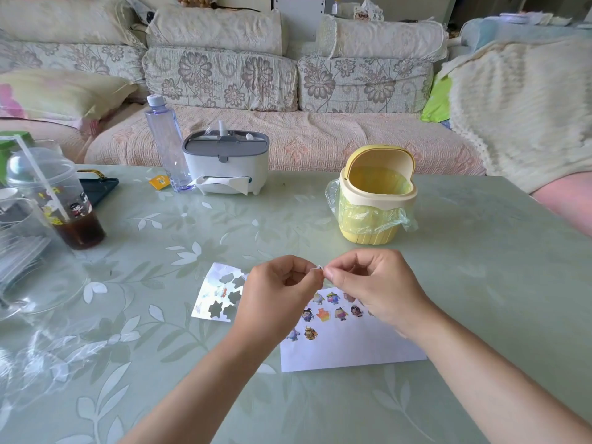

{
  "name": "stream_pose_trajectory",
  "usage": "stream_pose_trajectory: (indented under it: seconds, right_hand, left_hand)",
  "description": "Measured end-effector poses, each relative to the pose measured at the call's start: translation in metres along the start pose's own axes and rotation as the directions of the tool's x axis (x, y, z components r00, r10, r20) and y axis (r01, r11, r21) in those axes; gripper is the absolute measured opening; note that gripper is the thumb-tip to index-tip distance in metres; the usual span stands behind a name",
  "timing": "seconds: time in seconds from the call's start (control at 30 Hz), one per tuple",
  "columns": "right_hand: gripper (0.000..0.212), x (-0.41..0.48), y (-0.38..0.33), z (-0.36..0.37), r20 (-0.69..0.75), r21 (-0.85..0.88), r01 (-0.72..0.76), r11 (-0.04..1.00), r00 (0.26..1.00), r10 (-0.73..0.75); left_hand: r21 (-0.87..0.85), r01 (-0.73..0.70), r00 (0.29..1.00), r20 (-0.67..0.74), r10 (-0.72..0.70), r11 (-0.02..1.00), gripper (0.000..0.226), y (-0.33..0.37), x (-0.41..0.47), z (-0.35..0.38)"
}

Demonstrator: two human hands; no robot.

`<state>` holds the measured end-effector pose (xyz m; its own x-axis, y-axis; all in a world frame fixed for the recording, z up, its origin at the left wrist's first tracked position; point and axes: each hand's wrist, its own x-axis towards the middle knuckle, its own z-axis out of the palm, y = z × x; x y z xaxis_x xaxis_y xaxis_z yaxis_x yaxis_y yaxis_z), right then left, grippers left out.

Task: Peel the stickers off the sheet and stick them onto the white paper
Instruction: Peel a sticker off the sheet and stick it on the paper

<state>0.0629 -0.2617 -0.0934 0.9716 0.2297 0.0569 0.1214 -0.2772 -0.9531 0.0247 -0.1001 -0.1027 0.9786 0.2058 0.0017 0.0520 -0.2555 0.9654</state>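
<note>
**Left hand (pixel 275 293) + right hand (pixel 374 286) pinching one tiny peeled sticker (pixel 319 268)**

Held above flat white paper sheet (pixel 346 350) carrying colourful cartoon stickers (pixel 323 315). Shiny silver sticker sheet (pixel 217 293), full of cut-out holes, lies just left of it on pale green leaf-print tabletop (pixel 464 299).

The left hand (pixel 278 290) and right hand (pixel 368 283) meet above the worktop (pixel 480 251), their fingers (pixel 331 277) pinching a small sticker (pixel 319 267) between them. Beneath lies the white paper (pixel 346 350) bearing several cartoon stickers (pixel 322 314). Just left of it lies the sticker sheet (pixel 217 296), full of empty cut-outs, and a yellow bin (pixel 374 193) stands farther back.
</note>
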Motion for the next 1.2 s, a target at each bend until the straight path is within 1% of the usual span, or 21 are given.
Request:
stream_pose_trajectory:
  seconds: [0.07,0.13,0.2,0.27,0.33,0.4,0.47,0.6,0.77,1.0,1.13,1.2]
  right_hand:
    - [0.007,0.000,-0.002,-0.002,0.078,0.075,-0.093,0.993,0.993,0.087]
    - [0.005,-0.001,-0.003,-0.004,0.130,0.105,-0.133,0.986,0.984,0.119]
    - [0.006,-0.001,-0.003,-0.005,0.126,0.071,-0.108,0.992,0.987,0.098]
    - [0.014,0.000,-0.002,-0.005,0.102,0.015,-0.039,0.999,0.994,0.037]
    - [0.021,0.000,0.000,-0.002,0.081,-0.033,0.028,0.999,0.996,-0.025]
    - [0.021,-0.001,-0.001,0.002,0.070,-0.063,0.049,0.997,0.997,-0.045]
    - [0.018,-0.001,-0.004,0.003,0.086,-0.060,0.019,0.998,0.996,-0.014]
    - [0.015,0.000,-0.006,0.002,0.156,0.002,-0.075,0.997,0.985,0.074]
    - [0.014,-0.001,-0.007,0.003,0.148,-0.020,-0.075,0.997,0.986,0.077]
    - [0.020,-0.003,-0.006,0.007,0.094,-0.117,0.049,0.992,0.995,-0.038]
    - [0.025,-0.004,-0.005,0.012,0.081,-0.219,0.164,0.962,0.986,-0.149]
    - [0.025,-0.006,-0.006,0.014,0.074,-0.246,0.198,0.949,0.980,-0.185]
  left_hand:
    - [0.026,-0.047,0.998,0.037,0.046,0.999,0.013,0.000,-0.001,-0.003]
    - [0.048,-0.082,0.995,0.068,0.079,0.995,0.015,0.000,0.000,-0.005]
    - [0.051,-0.094,0.993,0.078,0.090,0.994,0.016,0.000,0.000,-0.007]
    - [0.056,-0.099,0.993,0.076,0.094,0.994,0.016,0.000,0.000,-0.007]
    - [0.051,-0.086,0.994,0.070,0.082,0.995,0.015,-0.001,-0.001,-0.006]
    - [0.026,-0.055,0.997,0.054,0.054,0.998,0.014,-0.001,-0.001,-0.005]
    - [0.001,-0.019,0.999,0.043,0.018,1.000,0.013,-0.001,0.000,-0.006]
    - [-0.038,0.050,0.997,0.064,-0.048,0.998,0.015,0.003,-0.001,-0.010]
    - [0.001,0.068,0.994,0.081,-0.067,0.998,0.015,0.006,-0.003,-0.013]
    - [-0.001,0.068,0.996,0.063,-0.068,0.998,0.016,0.008,-0.005,-0.014]
    - [0.002,0.068,0.997,0.043,-0.068,0.998,0.016,0.008,-0.006,-0.013]
    - [0.008,0.069,0.997,0.032,-0.069,0.998,0.015,0.008,-0.006,-0.012]
